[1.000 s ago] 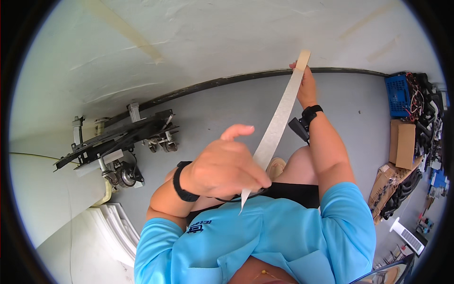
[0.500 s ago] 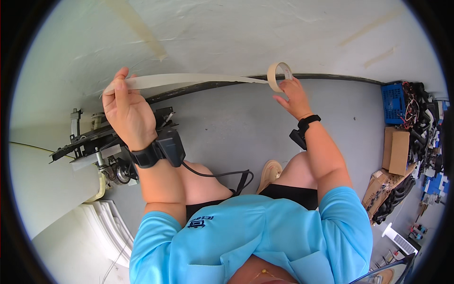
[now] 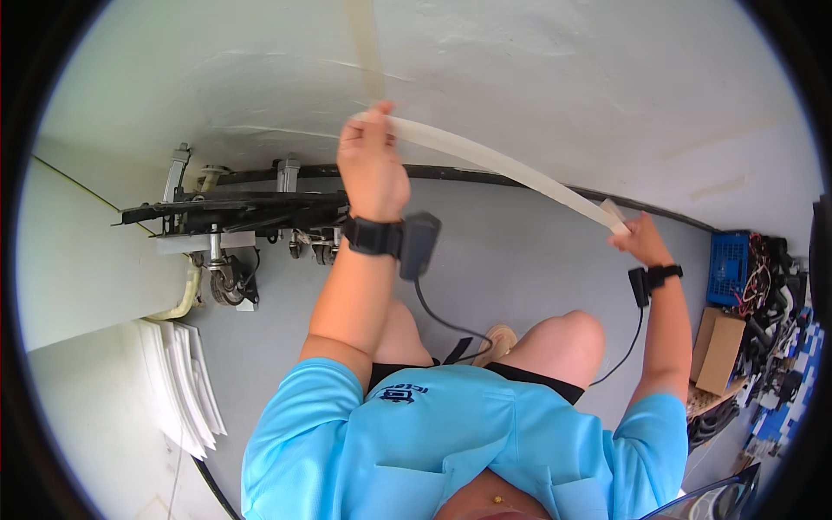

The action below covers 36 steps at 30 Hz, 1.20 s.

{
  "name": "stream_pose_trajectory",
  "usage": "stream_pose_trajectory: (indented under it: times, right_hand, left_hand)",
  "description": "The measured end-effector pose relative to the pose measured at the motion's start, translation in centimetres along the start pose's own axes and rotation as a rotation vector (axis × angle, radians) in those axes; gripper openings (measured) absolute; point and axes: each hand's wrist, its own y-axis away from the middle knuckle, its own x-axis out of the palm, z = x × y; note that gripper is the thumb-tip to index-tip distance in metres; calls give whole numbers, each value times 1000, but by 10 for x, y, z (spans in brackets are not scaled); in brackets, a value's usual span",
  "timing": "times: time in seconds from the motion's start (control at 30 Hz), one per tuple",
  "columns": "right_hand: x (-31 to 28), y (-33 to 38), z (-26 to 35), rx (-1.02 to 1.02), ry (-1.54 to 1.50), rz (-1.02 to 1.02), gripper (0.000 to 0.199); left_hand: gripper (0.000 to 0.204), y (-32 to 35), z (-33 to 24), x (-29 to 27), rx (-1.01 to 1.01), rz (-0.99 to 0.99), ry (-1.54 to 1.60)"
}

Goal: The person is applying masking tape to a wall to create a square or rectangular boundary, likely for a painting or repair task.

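A long cream strip of masking tape (image 3: 503,163) stretches between my hands in front of the white wall. My left hand (image 3: 374,169), slightly blurred, pinches the strip's left end close to the wall. Lower and farther right, my right hand (image 3: 647,240) grips the tape's other end. A short cream piece sticks up beside those fingers; whether it is the roll seen on edge, I cannot tell. The strip hangs in a gentle curve, sloping down from left to right. Black straps with small dark boxes and cables sit on both wrists.
Old tape marks run on the white wall (image 3: 520,69). A black metal frame with casters (image 3: 234,212) stands at left, white panels (image 3: 178,381) below it. To the right are a blue crate (image 3: 728,267), a cardboard box (image 3: 718,351) and tangled cables.
My left hand has moved right and slightly up with the tape end. My right hand has gone right and down. The roll's open ring no longer shows, and the view has shifted.
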Motion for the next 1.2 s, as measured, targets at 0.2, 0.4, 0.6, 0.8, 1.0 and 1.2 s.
stream_pose_trajectory:
  times: [0.2, 0.4, 0.6, 0.8, 1.0, 1.2]
  right_hand:
    - [-11, 35, 12, -175, -50, -169, 32]
    - [11, -12, -65, 417, 443, -437, 62]
    - [-19, 6, -20, -95, 100, -353, 45]
    - [-23, -5, -57, 506, 342, -396, 50]
    - [-40, 0, -13, 170, 265, -391, 46]
    - [-24, 11, -50, 137, 302, -559, 42]
  left_hand:
    - [7, -38, 36, -45, -145, -280, -17]
    - [7, 3, 61, 9, -57, -33, -20]
    - [9, -51, 20, -40, -45, -179, 6]
    - [18, -14, 55, -15, -105, 19, -98]
    - [18, -53, 19, -55, -56, -176, -36]
    - [6, -47, 25, -48, -66, -115, -137]
